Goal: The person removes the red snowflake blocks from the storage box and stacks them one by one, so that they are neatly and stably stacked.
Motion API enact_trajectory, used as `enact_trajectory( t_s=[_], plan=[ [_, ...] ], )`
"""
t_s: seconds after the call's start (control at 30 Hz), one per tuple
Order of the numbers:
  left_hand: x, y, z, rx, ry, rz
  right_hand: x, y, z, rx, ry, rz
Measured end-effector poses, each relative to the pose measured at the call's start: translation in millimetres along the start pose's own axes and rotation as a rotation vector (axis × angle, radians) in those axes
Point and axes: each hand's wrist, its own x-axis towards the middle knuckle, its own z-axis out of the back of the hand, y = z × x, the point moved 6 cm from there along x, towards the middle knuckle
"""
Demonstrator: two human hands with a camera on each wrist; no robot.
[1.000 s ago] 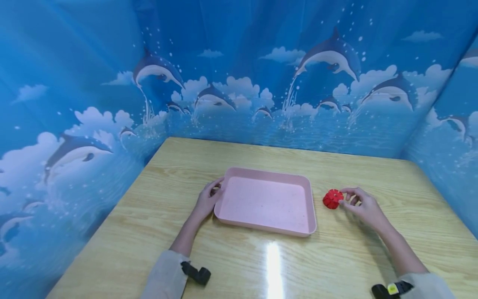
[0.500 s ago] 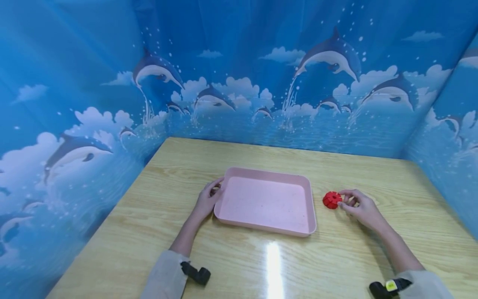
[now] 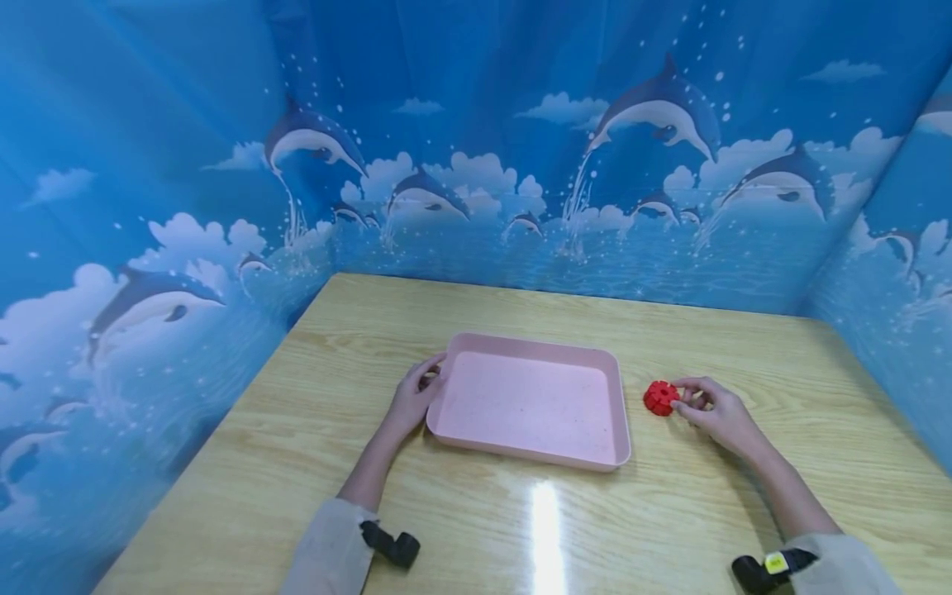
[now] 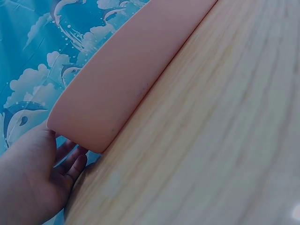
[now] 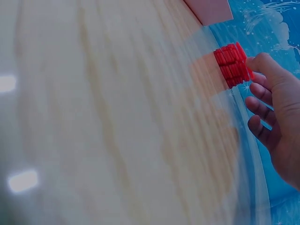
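A pink tray [image 3: 530,405] lies on the table, its outer wall filling the upper part of the left wrist view. At its left end my left hand [image 3: 411,401] grips the rim, with the other fingers curled beside and below the corner in the left wrist view. To the right of the tray stands a short stack of red snowflake discs [image 3: 659,398]. My right hand [image 3: 720,413] pinches the top disc [image 5: 241,55] at its right edge; that disc sits slightly askew in the right wrist view. The remaining right fingers are bent loosely.
The wood-grain table [image 3: 416,537] carries a bright light reflection at the front. Blue dolphin-print curtains [image 3: 476,165] stand behind it and along both sides. Black cameras [image 3: 390,544] are strapped at both sleeves.
My right hand has shifted slightly left and the top red disc has come down flatter on the stack, its centre hole now showing. The left hand and the tray have stayed put.
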Motion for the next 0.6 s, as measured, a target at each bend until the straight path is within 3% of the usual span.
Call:
enact_trajectory(
  t_s=[0.43,0.6],
  plan=[
    [-1.1,-1.9,0.3,0.008,0.000,-0.006,0.6,-3.7,-1.9,0.010,0.018,-0.005],
    [-10.7,-29.3,1.4,0.019,0.017,-0.007,0.7,-4.5,-2.6,0.012,0.016,-0.007]
  ],
)
